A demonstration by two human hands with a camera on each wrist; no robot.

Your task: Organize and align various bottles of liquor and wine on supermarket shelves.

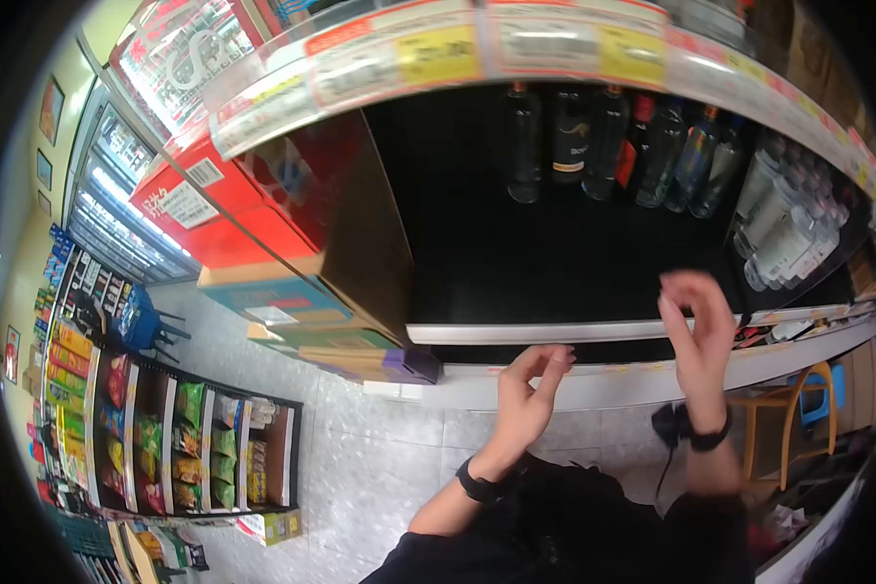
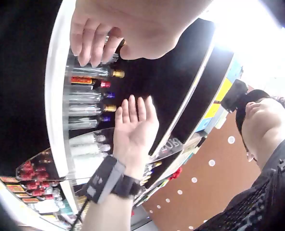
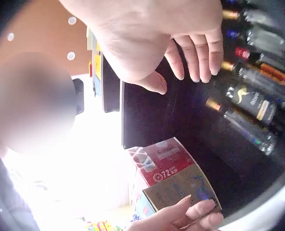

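My left hand (image 1: 528,401) is in front of the white shelf edge (image 1: 555,334), its fingers loosely bent and nothing in them. Further right and higher, my right hand (image 1: 699,336) hangs before the black shelf with relaxed fingers, also holding nothing. Both palms show bare in the wrist views, where the right hand (image 2: 136,130) and the left hand (image 3: 178,216) appear apart from each other. Along the back of the shelf stands a row of glass bottles (image 1: 526,146), among them a black-labelled bottle (image 1: 568,141) and a red-capped bottle (image 1: 640,136). Right of them are clear bottles (image 1: 793,234) with white labels.
Red cartons (image 1: 224,195) and brown boxes (image 1: 360,282) are stacked left of the shelf. Price tags (image 1: 438,54) line the shelf edge above. A snack rack (image 1: 175,438) stands on the tiled floor (image 1: 360,467) at left, a wooden chair (image 1: 784,414) at right.
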